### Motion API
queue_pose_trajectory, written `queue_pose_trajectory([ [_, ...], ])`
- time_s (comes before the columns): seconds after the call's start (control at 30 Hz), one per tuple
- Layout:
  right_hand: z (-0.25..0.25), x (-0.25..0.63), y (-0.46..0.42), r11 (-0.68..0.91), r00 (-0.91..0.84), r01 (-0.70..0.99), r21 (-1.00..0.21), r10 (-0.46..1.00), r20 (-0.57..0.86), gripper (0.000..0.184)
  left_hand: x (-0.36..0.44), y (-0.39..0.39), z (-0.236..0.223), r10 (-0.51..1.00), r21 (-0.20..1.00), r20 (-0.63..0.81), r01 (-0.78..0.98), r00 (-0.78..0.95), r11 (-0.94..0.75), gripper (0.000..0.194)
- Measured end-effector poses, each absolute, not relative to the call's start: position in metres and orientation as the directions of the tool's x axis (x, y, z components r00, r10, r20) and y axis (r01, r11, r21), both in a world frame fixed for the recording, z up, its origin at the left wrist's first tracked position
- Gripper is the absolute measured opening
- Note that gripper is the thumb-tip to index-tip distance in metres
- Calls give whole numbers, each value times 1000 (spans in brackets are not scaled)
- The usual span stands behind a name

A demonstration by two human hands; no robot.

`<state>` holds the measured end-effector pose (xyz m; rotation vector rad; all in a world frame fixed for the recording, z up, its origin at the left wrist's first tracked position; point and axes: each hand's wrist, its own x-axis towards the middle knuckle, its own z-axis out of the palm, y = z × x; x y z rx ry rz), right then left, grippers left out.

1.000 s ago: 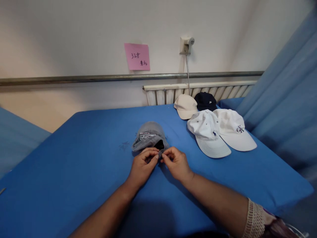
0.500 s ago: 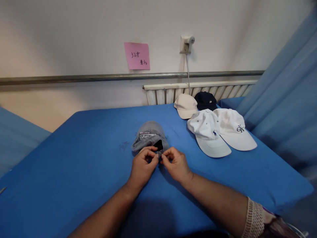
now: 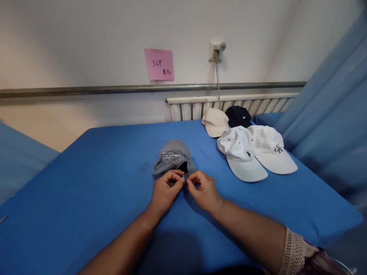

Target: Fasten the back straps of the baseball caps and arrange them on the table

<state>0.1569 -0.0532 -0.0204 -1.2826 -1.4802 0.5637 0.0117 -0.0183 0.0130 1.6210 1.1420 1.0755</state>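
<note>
A grey baseball cap [image 3: 174, 149] with white lettering lies on the blue-covered table [image 3: 100, 183], its back opening turned toward me. My left hand [image 3: 166, 189] pinches the strap at the cap's back edge between thumb and fingers. Close beside it, my right hand [image 3: 204, 190] pinches the same strap from the right, the fingertips of both hands almost meeting. The strap's fastening is mostly hidden by my fingers.
To the right stand a pale cap with a small horse logo [image 3: 239, 152], a white cap [image 3: 271, 149], a beige cap [image 3: 215, 121] and a navy cap [image 3: 237, 115]. Behind are a radiator [image 3: 197, 109] and a rail [image 3: 114, 89]. A blue curtain [image 3: 327, 99] hangs at right.
Both hands stay at the strap, with only slight shifts of the fingertips. The cap has hardly moved, and the other caps lie as before.
</note>
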Motion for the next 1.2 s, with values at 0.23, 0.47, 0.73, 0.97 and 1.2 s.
queue_pose_trajectory([
  [0.23, -19, 157, -54, 311, 95, 441, -842, 916, 389, 6, 7, -11, 13, 961, 966, 93, 212, 259, -151, 16],
  [0.47, -17, 160, -53, 324, 69, 436, -840, 918, 390, 6, 8, -12, 16, 962, 976, 77, 176, 261, -126, 16],
  [0.73, -19, 159, -53, 306, 110, 345, -887, 926, 362, 5, 8, -12, 13, 953, 999, -23, 53, 302, 7, 21],
  [0.97, -21, 157, -52, 308, 115, 336, -890, 925, 363, 5, 12, -15, 15, 955, 992, -98, -46, 280, 116, 19],
  [1.2, -21, 158, -54, 327, 91, 363, -873, 920, 382, 6, 12, -16, 20, 961, 993, -109, -13, 256, 116, 18],
])
